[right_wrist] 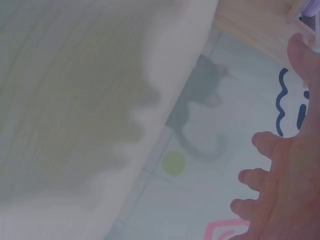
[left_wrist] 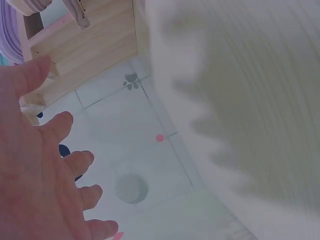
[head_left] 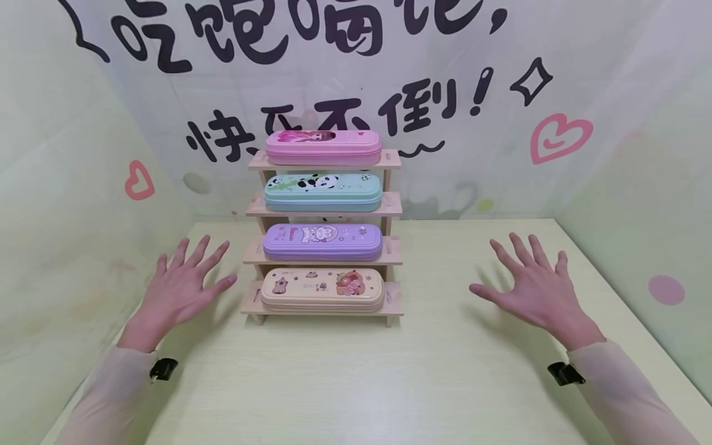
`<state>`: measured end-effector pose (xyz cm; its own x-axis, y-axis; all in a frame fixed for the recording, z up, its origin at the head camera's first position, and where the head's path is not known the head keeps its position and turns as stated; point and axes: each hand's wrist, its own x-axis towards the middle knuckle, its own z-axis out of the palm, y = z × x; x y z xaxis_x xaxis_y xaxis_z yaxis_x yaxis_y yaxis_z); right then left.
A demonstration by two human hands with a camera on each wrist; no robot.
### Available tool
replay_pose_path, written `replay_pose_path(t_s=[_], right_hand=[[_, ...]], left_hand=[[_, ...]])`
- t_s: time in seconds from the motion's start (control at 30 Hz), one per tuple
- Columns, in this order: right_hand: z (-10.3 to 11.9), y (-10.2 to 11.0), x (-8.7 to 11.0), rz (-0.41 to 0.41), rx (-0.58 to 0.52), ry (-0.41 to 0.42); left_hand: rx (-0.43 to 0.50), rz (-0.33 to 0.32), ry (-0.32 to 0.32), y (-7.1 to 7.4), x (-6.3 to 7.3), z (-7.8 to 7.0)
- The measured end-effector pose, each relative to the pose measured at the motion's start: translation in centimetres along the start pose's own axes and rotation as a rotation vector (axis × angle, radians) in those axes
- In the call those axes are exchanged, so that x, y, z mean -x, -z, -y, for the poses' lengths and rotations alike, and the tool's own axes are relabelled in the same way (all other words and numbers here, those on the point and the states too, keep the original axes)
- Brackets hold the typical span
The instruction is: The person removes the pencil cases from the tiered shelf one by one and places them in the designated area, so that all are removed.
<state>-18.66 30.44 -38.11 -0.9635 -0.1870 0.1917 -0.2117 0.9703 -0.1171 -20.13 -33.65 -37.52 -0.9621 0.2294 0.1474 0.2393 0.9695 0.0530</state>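
A wooden tiered rack [head_left: 394,301] stands on the table with one zipped pencil case on each step. From the top they are a pink case [head_left: 324,148], a mint panda case [head_left: 324,193], a purple case [head_left: 322,242] and a cream case [head_left: 322,290]. My left hand [head_left: 178,290] is spread over the table left of the rack, apart from it. To the right, farther from the rack, my right hand [head_left: 536,293] hovers with fingers spread. Neither hand holds anything. In the left wrist view, the rack's side [left_wrist: 90,52] shows beyond the thumb.
The pale wooden table [head_left: 356,383] extends in front of the rack and to both sides. A white printed cloth [head_left: 478,154] with dark lettering hangs behind it. Pale side walls [head_left: 656,204] border the table. A black wrist strap piece [head_left: 164,369] shows at the left cuff.
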Motion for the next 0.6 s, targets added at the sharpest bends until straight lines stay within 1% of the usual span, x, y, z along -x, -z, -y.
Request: replay_pose_path(t_s=[0.17,0.3,0.4,0.6], right_hand=[[0.5,0.1,0.2,-0.019,-0.002,0.022],[1.1,0.3,0.4,-0.039,-0.01,0.044],[1.8,0.4,0.4,-0.048,-0.02,0.058],[3.5,0.7,0.7,-0.067,-0.05,0.072]], left_hand=[[0.015,-0.01,-0.008,0.2,0.6,0.1],[0.021,-0.038,-0.024,0.4,1.0,0.0],[0.026,-0.053,-0.029,0.7,1.2,-0.1],[0.052,-0.058,-0.031,1.1,1.4,-0.6]])
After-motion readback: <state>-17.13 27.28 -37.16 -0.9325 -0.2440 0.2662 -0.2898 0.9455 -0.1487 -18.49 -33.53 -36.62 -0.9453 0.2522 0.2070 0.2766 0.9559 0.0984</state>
